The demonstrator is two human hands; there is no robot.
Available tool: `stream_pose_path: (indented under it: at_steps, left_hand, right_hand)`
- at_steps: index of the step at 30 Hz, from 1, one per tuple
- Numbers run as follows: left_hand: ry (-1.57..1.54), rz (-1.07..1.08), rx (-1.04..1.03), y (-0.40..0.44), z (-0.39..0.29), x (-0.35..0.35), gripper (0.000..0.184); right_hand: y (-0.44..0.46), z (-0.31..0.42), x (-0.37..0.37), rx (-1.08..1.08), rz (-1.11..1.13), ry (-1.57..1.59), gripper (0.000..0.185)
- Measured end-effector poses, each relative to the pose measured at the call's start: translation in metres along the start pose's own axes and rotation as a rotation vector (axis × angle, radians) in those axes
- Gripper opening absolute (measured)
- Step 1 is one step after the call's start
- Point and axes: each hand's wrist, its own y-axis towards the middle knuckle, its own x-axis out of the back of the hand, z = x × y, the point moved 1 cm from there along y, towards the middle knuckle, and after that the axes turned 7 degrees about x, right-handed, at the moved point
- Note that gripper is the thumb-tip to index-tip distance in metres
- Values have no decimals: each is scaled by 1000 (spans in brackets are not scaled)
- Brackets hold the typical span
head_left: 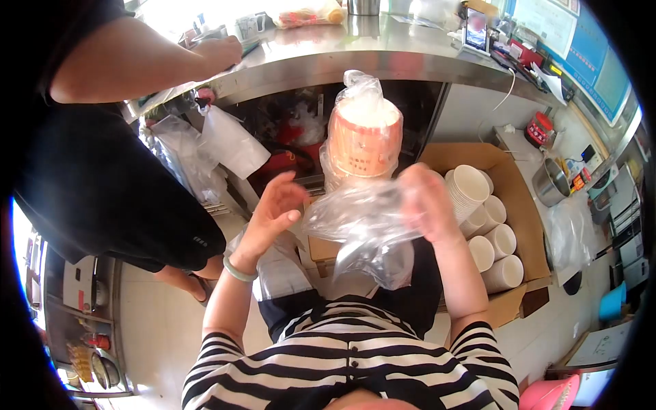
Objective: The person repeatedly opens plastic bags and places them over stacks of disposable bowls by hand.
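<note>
A clear plastic bag point(362, 215) hangs crumpled in front of my body. My right hand point(429, 201), slightly blurred, grips its right end. To the left of the bag, my left hand point(277, 208) is raised with its fingers apart and nothing in it; a pale bangle circles that wrist. Just beyond the bag stands a stack of orange printed paper tubs point(362, 147), wrapped in clear plastic that is bunched at the top. Whatever lies under the crumpled bag is partly hidden.
On my right, an open cardboard box point(509, 174) holds several stacks of white paper cups point(502, 239). A steel counter point(307, 65) runs across the far side. Another person point(116, 178) stands close on my left, one arm over the counter. White plastic bags point(232, 140) hang below it.
</note>
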Motion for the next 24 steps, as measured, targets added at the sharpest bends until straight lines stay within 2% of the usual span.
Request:
stream_pose_path:
  at_steps: [1,2,4,5,6,7,8,9,10,11,12,14,15,16,17,18,20,21,22,23,24]
  left_hand:
    - [234,18,-159,1,-21,-20,66]
    - [469,35,-318,3,-39,-38,75]
    - [905,339,-345,9,-54,-59,76]
    - [848,407,-515,12,-54,-71,53]
    - [841,399,-502,13,-53,-61,53]
    - [557,517,-112,16,-50,-43,43]
    - [258,615,267,17,-46,-25,34]
    - [-60,562,188,18,-47,-8,28]
    - [-373,502,101,21,-49,7,25]
    - [-464,426,21,30,-56,17,25]
    - [-555,345,-55,41,-63,26,25]
    - [-601,416,-220,75,-71,28,29]
    - [-636,250,-199,88,-79,12,32]
    - [-667,86,-178,98,-88,-1,37]
    - [-567,261,-221,104,-89,-7,42]
    - [-453,197,-213,107,-84,-17,38]
    - [-683,153,31,136,-59,-12,35]
    - [-673,258,47,153,-31,6,33]
    - [-662,363,63,164,-10,19,31]
    - [-607,171,123,153,-4,8,31]
    - [-606,76,166,143,3,3,31]
  right_hand:
    - [4,8,-28,-2,67,-416,21]
    - [8,-6,-37,28,211,-463,18]
    - [15,1,-54,-50,330,-615,17]
    - [20,4,-51,-86,309,-627,18]
    - [27,10,-45,-124,288,-638,20]
    - [33,35,-42,-364,330,-766,23]
    - [36,44,-24,-479,481,-751,24]
    - [40,43,8,-494,647,-782,27]
    - [43,37,46,-312,605,-630,28]
    - [46,34,68,-134,560,-479,29]
    - [52,44,61,-65,371,-266,31]
    - [78,40,64,-64,185,228,28]
    - [91,39,66,-42,104,466,27]
    - [100,41,66,-85,162,789,26]
    - [100,40,44,-83,160,790,26]
    - [101,35,21,-4,-235,601,26]
    - [96,-11,88,-3,-29,722,20]
    - [96,-46,121,23,232,770,21]
    - [77,-48,102,-90,-446,538,25]
    - [65,-59,91,-104,-577,492,26]
    - [57,-92,119,-102,-456,444,29]
